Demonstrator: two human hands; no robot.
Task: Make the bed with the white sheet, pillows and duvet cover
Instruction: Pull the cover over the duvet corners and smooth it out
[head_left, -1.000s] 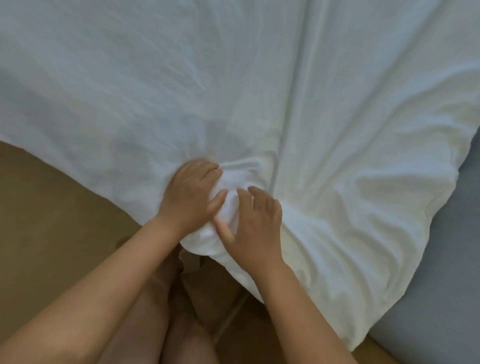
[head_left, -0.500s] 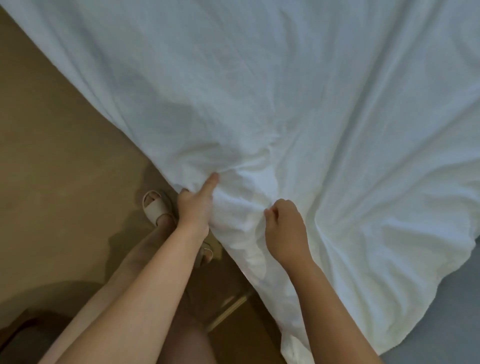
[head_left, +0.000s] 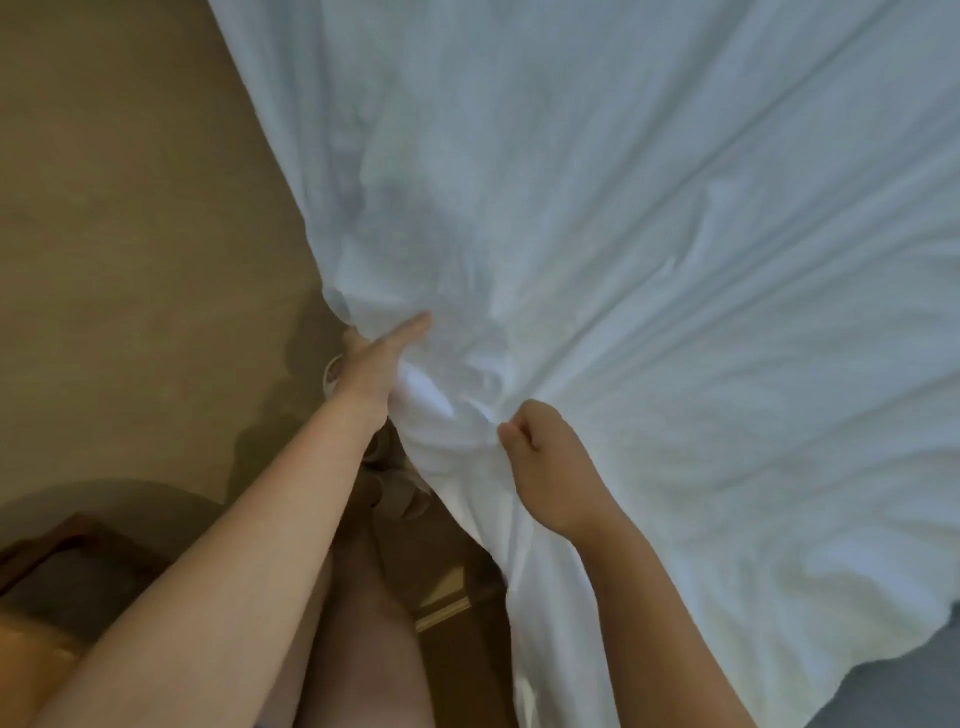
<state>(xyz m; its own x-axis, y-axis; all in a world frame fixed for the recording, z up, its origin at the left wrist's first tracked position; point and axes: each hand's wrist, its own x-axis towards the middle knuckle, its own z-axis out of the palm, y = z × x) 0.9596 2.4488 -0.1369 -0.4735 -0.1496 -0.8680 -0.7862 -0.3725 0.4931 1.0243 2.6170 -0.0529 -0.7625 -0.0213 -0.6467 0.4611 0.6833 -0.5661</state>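
Note:
A large white sheet (head_left: 649, 218) fills the upper and right part of the view, gathered into a bunch of folds near its lower left edge. My left hand (head_left: 376, 364) grips that bunch from the left, thumb laid along the cloth and fingers hidden under it. My right hand (head_left: 543, 457) is curled into a fist and pinches a fold of the sheet just to the right of the bunch. Creases radiate from both hands across the fabric. No pillows or duvet cover are in view.
Tan floor (head_left: 130, 234) lies to the left. My bare legs (head_left: 363, 623) and a pale sandal (head_left: 335, 371) show below the hands. A dark wooden piece (head_left: 62, 561) sits at the lower left, and a grey surface (head_left: 909, 675) shows at the lower right corner.
The view has swung so the sheet's edge runs steeper. My hands went from resting on the bunched corner to gripping it and have drawn a little apart, pulling the cloth taut.

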